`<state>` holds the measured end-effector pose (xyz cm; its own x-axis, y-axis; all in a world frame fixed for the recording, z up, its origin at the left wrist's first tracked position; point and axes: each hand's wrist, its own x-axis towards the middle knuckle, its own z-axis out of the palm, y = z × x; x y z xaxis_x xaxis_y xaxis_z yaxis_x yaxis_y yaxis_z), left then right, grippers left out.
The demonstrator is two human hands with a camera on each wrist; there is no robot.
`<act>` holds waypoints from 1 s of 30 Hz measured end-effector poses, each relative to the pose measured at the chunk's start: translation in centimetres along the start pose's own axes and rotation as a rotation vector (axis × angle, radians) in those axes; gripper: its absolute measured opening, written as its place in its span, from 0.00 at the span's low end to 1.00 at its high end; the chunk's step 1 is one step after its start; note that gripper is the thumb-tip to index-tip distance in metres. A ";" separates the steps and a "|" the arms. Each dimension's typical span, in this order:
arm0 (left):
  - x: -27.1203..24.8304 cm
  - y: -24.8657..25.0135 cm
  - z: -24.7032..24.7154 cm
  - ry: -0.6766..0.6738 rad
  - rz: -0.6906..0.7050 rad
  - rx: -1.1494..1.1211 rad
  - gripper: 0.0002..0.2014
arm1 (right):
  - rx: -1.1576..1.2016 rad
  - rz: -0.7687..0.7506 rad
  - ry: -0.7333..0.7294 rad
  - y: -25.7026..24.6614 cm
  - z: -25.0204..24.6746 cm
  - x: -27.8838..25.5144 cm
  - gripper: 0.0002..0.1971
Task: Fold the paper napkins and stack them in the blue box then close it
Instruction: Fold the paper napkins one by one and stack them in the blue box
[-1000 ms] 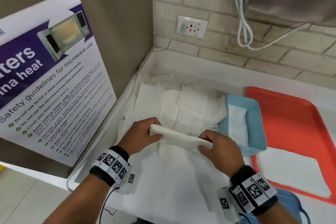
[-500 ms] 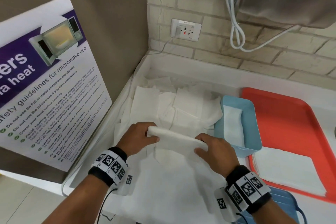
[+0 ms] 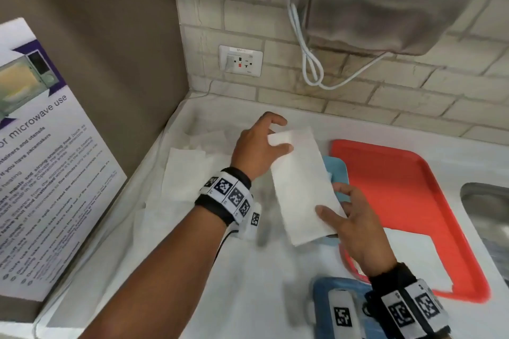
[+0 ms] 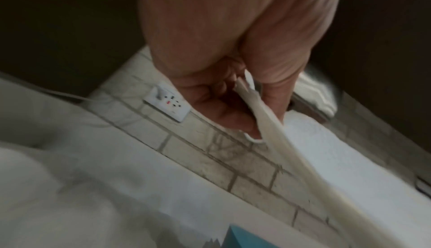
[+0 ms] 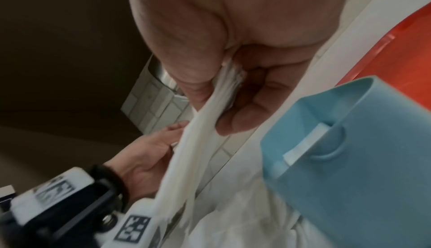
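Change: the folded napkin [image 3: 300, 184], which half a second ago was held low over the loose pile, is now lifted and turned lengthwise, its near end over the blue box.
Left hand [image 3: 259, 150]: pinches the far end of the napkin, thumb on top and fingers beneath.
Right hand [image 3: 355, 226]: pinches the near end, thumb on the upper face and fingers curled under it.
Folded napkin: stretched flat between the two grips, clear of the counter, layered edges visible in the wrist views.
Blue box [image 3: 337, 173]: directly below the right-hand grip, mostly hidden by the napkin; a white napkin shows inside it in the right wrist view.
Loose napkins [image 3: 187, 173]: on the counter [image 3: 220, 283], below and left of the left-hand grip.
Red tray [image 3: 407, 195]: right of both grips, a flat white napkin [image 3: 413, 256] lying on it.
Blue lid [image 3: 322, 311]: near the right wrist, on the counter.
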<state>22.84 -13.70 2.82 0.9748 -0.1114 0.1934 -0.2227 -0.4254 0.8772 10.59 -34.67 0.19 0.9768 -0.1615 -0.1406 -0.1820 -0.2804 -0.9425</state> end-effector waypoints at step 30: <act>6.6 -0.3 14.2 -0.576 0.508 1.271 0.15 | -1.068 0.156 -0.061 2.5 0.0 4.9 0.14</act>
<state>29.13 -27.04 -2.38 0.7181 -0.6874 -0.1086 -0.6890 -0.6803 -0.2502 14.90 -36.12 -2.81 0.9329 -0.2277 -0.2790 -0.2802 -0.9456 -0.1653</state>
